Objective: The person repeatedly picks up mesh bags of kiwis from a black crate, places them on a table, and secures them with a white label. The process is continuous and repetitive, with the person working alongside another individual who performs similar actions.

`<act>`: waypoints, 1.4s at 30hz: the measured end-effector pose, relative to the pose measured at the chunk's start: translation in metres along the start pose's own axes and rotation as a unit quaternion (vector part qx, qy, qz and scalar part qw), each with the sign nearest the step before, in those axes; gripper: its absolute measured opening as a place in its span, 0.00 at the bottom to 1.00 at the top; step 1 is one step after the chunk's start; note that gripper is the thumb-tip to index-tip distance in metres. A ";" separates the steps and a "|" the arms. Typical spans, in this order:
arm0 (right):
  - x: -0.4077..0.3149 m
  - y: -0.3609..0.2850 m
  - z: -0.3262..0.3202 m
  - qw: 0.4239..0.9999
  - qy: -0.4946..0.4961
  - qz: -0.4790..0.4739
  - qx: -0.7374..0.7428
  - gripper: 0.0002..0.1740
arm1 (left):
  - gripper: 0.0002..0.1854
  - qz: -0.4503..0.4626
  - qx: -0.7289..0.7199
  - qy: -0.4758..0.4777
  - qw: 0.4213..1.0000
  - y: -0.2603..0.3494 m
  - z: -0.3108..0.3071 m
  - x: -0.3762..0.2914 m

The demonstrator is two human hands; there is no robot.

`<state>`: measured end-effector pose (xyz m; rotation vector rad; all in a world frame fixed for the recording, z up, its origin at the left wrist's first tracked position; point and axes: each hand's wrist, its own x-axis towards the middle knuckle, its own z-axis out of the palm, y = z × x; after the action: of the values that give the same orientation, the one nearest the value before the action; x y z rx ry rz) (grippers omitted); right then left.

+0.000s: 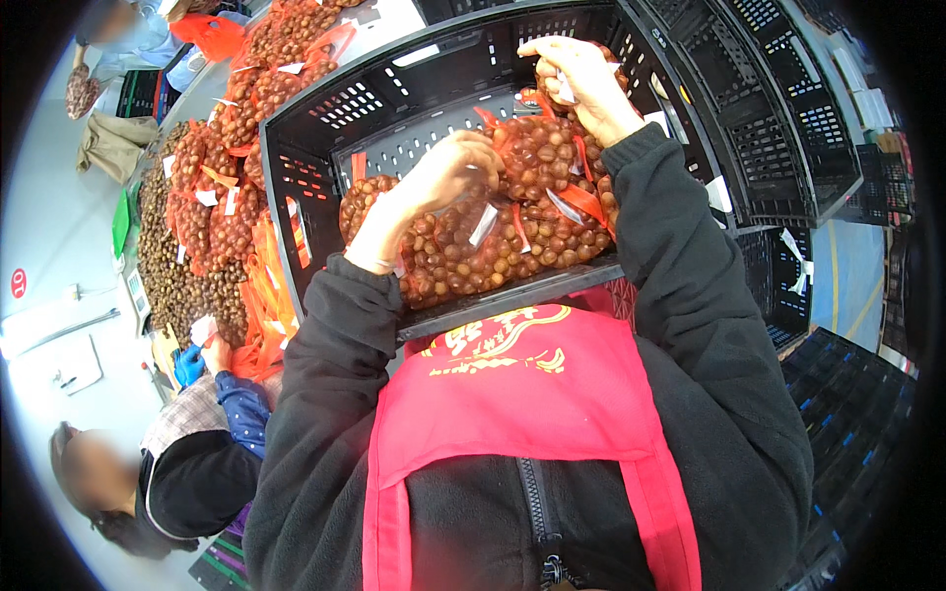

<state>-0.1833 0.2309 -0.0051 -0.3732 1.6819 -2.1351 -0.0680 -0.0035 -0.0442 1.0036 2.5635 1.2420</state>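
Note:
In front of me stands a black plastic crate [443,306] holding several red mesh bags [543,159] filled with round brown nuts or fruits. White tags and orange bands hang on the bags. My left hand [451,173] is over the bags near the middle of the crate, its fingers curled at the mesh; whether they grip it cannot be seen. At the far right corner of the crate, my right hand [580,85] is on another filled mesh bag [616,74], with bent fingers beside a white tag. Its hold on that bag is partly hidden.
Left of the crate, a table holds a heap of loose brown nuts or fruits [159,221], more filled mesh bags [196,162] and orange netting [266,273]. One co-worker is at the lower left, another at the upper left. Black crates [761,125] stand at the right.

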 end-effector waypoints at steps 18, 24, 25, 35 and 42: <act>-0.012 0.053 0.032 0.853 -0.148 -0.044 -0.499 0.11 | 0.16 -0.395 -0.436 0.068 0.806 -0.021 0.018 -0.037; -0.016 0.052 0.036 0.835 -0.170 -0.032 -0.522 0.09 | 0.16 -0.367 -0.447 0.095 0.810 -0.024 0.018 -0.033; -0.016 0.053 0.036 0.830 -0.176 -0.040 -0.527 0.10 | 0.15 -0.361 -0.432 0.108 0.819 -0.025 0.018 -0.034; -0.022 0.069 0.043 0.843 -0.146 -0.093 -0.508 0.12 | 0.14 -0.337 -0.578 0.261 0.696 -0.035 0.040 -0.026; -0.017 0.080 0.035 0.840 -0.114 -0.075 -0.526 0.14 | 0.19 -0.307 -0.583 0.289 0.695 -0.028 0.054 -0.019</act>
<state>-0.1410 0.1925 -0.0730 -1.0228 2.5702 -0.9545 -0.0475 0.0080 -0.1031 -0.5382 1.3717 2.5066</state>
